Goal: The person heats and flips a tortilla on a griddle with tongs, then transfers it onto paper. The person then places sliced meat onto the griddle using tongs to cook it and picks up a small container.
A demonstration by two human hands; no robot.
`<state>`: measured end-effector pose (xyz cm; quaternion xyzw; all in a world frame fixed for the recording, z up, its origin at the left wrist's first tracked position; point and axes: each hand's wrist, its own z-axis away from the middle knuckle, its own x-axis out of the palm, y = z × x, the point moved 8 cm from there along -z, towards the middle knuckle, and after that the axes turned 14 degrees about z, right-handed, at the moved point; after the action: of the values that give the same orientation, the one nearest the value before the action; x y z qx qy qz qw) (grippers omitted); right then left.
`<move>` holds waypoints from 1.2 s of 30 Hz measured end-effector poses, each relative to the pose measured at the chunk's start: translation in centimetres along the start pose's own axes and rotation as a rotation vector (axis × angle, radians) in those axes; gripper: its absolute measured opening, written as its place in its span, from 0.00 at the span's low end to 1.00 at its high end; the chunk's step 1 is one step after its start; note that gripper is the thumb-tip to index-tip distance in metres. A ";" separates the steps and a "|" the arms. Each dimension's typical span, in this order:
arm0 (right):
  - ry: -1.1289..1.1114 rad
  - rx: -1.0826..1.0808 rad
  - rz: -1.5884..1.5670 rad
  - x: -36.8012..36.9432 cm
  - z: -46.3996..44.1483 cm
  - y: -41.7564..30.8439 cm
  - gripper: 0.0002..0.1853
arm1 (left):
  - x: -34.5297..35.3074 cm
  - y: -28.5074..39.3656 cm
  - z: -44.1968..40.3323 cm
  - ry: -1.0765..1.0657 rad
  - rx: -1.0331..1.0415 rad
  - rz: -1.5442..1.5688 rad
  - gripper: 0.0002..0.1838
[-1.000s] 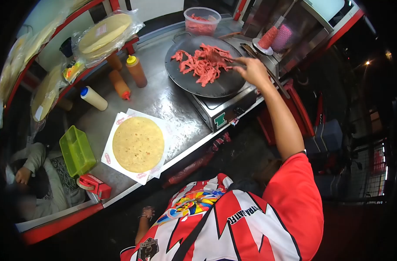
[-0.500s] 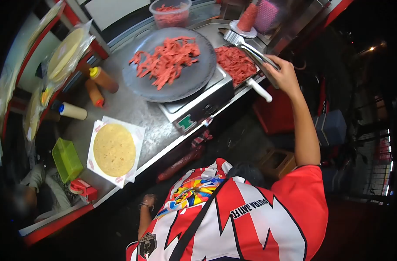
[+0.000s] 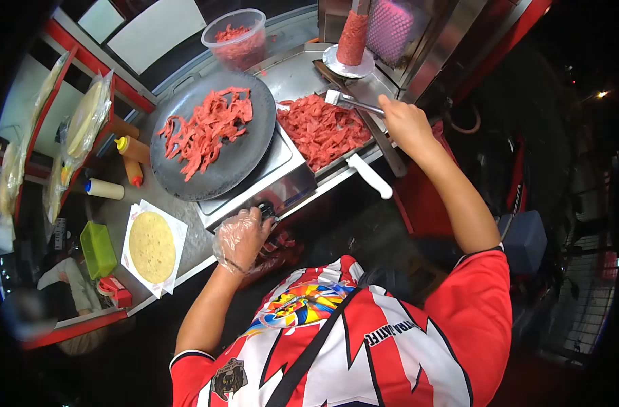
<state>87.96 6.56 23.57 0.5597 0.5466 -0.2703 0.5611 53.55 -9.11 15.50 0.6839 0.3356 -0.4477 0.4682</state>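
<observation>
My left hand [image 3: 241,241], in a clear plastic glove, has its fingers on the dark stove knob [image 3: 265,209] at the front of the burner. My right hand [image 3: 406,123] is bare and closed round metal tongs [image 3: 359,103], whose head is over the edge of a tray of red meat strips [image 3: 323,130]. Left of the tray, a round dark griddle [image 3: 255,152] sits on the stove, with more meat strips [image 3: 211,125] heaped on it. Just below the tongs lies a knife with a white handle [image 3: 369,178].
A flatbread [image 3: 152,247] lies on white paper at the left, near a green basket [image 3: 98,251] and sauce bottles [image 3: 134,150]. Behind the griddle stands a clear tub [image 3: 235,41]. A meat cone [image 3: 352,39] rises at the back right, near metal panels.
My left hand has risen from beside my body to the stove knob and now shows a plastic glove. My right hand has moved left and slightly down with the tongs. The view has shifted.
</observation>
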 end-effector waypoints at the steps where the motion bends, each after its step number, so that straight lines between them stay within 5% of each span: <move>1: 0.044 -0.012 0.003 0.0 -0.9 0.0 0.07 | 0.7 0.0 -0.2 -0.029 0.000 -0.020 0.17; 8: 0.038 -0.175 0.071 1.2 -4.5 -2.2 0.08 | 2.7 -0.6 0.3 -0.093 -0.211 0.169 0.19; 11: -0.038 -0.222 0.028 1.4 -5.4 -2.6 0.09 | 4.6 -1.1 2.0 -0.013 0.004 0.321 0.21; 16: -0.096 -0.334 -0.038 1.0 -6.7 -4.1 0.09 | 5.6 -4.9 8.3 -0.366 -0.511 0.873 0.23; 26: -0.036 -0.603 0.088 -1.9 -6.6 -10.6 0.07 | 16.9 -17.7 28.6 -0.557 -0.984 0.875 0.21; 33: -0.005 -0.530 0.097 -1.6 -6.6 -14.3 0.07 | 27.3 -27.3 42.1 -0.771 -0.995 0.650 0.24; 34: -0.003 -0.558 0.110 -1.5 -6.4 -14.0 0.08 | 27.6 -27.0 42.8 -0.876 -0.726 0.501 0.20; 36: -0.039 -0.596 0.143 -1.7 -5.6 -12.8 0.08 | 28.0 -27.3 45.2 -0.935 -0.571 0.414 0.20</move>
<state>74.09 8.28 22.13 0.4022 0.5503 -0.0685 0.7285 26.61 -41.36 -26.99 0.3119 0.0601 -0.4929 0.8100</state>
